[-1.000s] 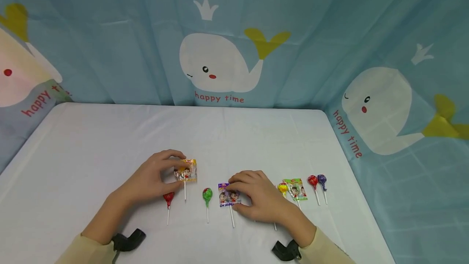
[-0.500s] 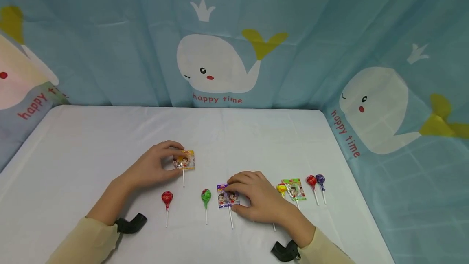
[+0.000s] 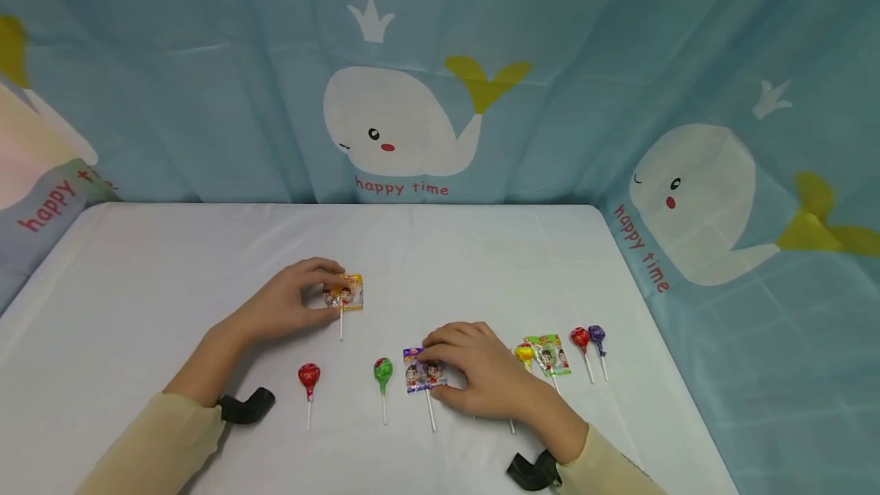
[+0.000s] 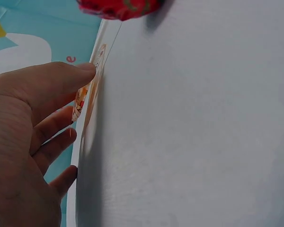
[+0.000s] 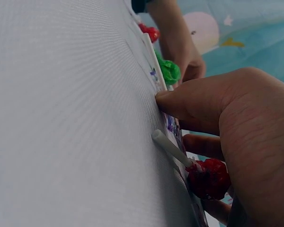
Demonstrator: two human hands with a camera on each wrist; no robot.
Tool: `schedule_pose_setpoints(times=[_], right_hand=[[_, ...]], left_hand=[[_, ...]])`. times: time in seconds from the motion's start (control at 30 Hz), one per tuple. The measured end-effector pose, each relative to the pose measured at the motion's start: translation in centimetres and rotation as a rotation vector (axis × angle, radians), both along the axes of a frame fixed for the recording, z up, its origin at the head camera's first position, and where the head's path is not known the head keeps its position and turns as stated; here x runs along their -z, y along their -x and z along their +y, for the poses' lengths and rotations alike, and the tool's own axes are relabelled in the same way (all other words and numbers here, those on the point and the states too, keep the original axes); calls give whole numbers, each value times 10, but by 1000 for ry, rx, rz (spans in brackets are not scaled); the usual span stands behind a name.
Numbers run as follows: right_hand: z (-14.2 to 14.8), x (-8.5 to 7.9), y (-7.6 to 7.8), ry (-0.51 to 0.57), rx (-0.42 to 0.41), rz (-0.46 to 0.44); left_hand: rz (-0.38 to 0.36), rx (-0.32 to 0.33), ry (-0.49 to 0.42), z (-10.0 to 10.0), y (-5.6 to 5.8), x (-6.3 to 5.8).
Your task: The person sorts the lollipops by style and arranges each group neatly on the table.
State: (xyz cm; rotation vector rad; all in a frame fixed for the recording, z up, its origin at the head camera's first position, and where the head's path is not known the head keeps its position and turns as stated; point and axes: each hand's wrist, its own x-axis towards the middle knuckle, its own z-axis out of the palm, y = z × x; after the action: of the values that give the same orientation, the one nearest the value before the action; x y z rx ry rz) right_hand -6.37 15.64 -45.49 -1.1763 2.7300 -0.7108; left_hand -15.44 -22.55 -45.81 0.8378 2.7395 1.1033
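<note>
In the head view my left hand pinches the orange-edged packet of a flat lollipop, its white stick pointing toward me. The left wrist view shows the thumb on this packet, close over the table. My right hand holds a purple-edged packet lollipop by its right side, thumb low and fingers on top. A red lollipop lies by the right fingers in the right wrist view; my hand hides it from the head camera. A red lollipop and a green one lie between my hands.
Right of my right hand are a yellow lollipop, a green packet lollipop, a red one and a purple one. The white table ends at a blue whale-print curtain.
My left hand has moved the orange packet lollipop away from me, toward the back of the table, uncovering the red lollipop. My right hand has stayed on the purple packet.
</note>
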Motion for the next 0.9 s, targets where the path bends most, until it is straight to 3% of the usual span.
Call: schedule_pose_setpoints(times=[0.4,0.7,0.9], right_hand=[[0,1,1,12,1,4],[-1,3,1,30,-7,7],[-1,3,2,30,-7,6]], left_hand=[[23,13,-14,2,5,6],[-18,-22,-12,-10,-16,7],[-11,9,-53,-8,-27,9]])
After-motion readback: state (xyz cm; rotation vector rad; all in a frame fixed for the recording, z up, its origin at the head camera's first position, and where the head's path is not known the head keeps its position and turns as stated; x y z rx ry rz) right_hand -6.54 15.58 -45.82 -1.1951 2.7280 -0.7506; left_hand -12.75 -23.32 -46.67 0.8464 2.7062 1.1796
